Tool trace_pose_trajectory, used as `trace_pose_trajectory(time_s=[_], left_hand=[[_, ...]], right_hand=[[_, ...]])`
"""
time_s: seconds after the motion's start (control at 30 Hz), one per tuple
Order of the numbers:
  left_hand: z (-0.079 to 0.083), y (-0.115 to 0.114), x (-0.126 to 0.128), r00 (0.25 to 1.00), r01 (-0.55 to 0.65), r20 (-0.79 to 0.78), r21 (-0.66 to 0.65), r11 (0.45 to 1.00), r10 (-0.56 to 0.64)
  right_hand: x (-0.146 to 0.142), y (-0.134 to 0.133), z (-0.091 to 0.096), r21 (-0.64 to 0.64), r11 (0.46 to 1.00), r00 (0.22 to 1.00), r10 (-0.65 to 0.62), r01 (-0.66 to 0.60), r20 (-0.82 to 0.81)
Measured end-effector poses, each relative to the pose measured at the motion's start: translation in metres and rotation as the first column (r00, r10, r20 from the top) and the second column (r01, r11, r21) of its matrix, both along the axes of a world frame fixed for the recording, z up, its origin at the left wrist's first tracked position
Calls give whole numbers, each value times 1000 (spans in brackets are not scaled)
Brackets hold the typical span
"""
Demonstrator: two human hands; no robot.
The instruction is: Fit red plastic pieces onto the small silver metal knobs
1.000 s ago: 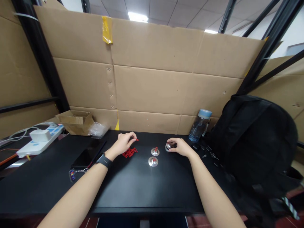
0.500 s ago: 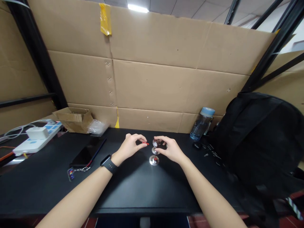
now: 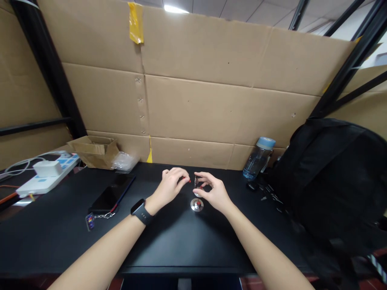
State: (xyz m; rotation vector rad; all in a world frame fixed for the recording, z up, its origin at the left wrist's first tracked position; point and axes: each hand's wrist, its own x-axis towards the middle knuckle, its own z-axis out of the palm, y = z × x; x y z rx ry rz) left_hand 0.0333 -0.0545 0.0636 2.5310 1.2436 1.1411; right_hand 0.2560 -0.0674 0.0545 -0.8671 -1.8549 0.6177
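Front metal disc (image 3: 196, 207) (glossy, smooth)

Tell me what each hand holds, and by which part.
The right hand holds a metal disc by its rim; the left hand pinches a red piece, which part, I can't tell.

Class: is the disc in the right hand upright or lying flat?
Upright: the disc shows its thin edge in the right hand.

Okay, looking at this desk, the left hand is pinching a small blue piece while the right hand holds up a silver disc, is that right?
Not quite: the small piece pinched by the left hand is red, not blue, as the head view shows. The right hand does hold up a silver disc.
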Motion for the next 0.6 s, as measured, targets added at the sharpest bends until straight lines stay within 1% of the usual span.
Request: trace_pose_trajectory(time_s=[0.1,0.27,0.4,0.6], left_hand=[[-2,-4,5,998,-31,51,29,999,29],[-4,-9,13,994,-37,107,31,999,33],[-3,-12,17,991,-30,129,33,999,26],[-5,-13,21,988,-66,147,81,995,53]], right_hand=[[-5,-1,-3,-13,1000,998,8,-8,-56],[-13,-2,-10,2,999,992,35,-35,-120],[-15,-3,-12,-5,999,990,31,-32,-136],[-14,-3,-11,-7,1000,988,7,-8,-153]])
